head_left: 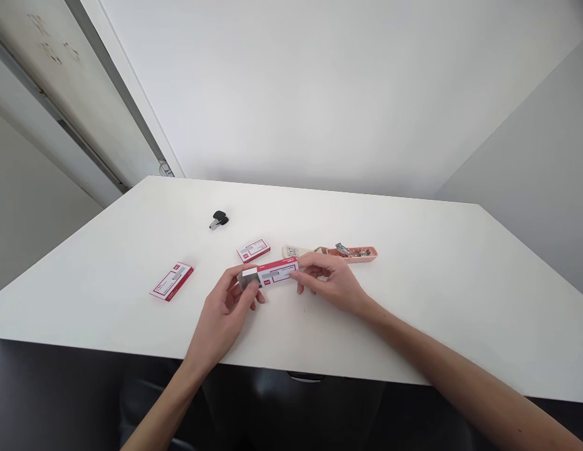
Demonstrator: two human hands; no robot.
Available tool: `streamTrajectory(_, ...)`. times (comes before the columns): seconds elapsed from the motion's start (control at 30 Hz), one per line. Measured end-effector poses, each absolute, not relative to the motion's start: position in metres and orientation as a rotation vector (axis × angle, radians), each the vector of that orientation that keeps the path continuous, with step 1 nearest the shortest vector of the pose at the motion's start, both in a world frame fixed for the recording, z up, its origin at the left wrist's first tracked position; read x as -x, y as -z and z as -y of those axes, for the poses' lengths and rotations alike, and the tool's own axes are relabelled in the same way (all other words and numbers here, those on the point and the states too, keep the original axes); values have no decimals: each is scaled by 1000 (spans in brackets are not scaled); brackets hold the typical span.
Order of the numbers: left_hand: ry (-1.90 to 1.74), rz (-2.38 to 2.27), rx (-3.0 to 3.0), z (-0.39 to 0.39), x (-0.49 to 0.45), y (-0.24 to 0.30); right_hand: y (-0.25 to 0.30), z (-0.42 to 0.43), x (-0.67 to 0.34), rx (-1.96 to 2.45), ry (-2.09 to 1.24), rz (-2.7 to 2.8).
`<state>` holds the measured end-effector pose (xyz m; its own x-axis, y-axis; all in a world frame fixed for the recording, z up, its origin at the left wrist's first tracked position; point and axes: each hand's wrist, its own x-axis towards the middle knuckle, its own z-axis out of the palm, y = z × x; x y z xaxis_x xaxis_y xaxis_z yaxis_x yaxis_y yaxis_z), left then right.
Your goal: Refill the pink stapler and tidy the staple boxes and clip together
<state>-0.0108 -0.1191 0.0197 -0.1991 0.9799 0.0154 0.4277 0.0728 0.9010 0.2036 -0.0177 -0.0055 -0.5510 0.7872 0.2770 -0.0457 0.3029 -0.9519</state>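
Observation:
Both my hands hold a red-and-white staple box (278, 274) a little above the near middle of the table. My left hand (230, 307) is closed on its left end, where a white-edged inner tray with a grey, staple-like block (251, 277) sticks out of the sleeve. My right hand (331, 282) pinches the right end of the sleeve between thumb and fingers. Just beyond it lies an open pink and cream case (362, 255) with small metal pieces in it, partly hidden by my right hand and the box.
A smaller red-and-white box (254, 250) lies just behind my left hand. Farther left is a larger red-and-white box (172, 281). Toward the back sits a small black-and-metal staple remover (219, 219). The white table (414, 250) runs back to a white wall (310, 94).

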Motion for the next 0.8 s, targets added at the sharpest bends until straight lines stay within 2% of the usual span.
streamTrajectory(0.1, -1093, -1703, -1397, 119, 11, -19, 5, 16, -206, 671, -1220, 1740)
streamTrajectory(0.33, -1060, -1785, -1439, 118, 13, -19, 4, 16, -206, 504, -656, 1944)
streamTrajectory(0.57, -977, -1797, -1489, 117, 12, -18, 7, 19, -205, 548, -847, 1911)
streamTrajectory(0.8, -901, -1787, -1551, 118, 6, -18, 9, 20, -202, 458, -706, 1963)
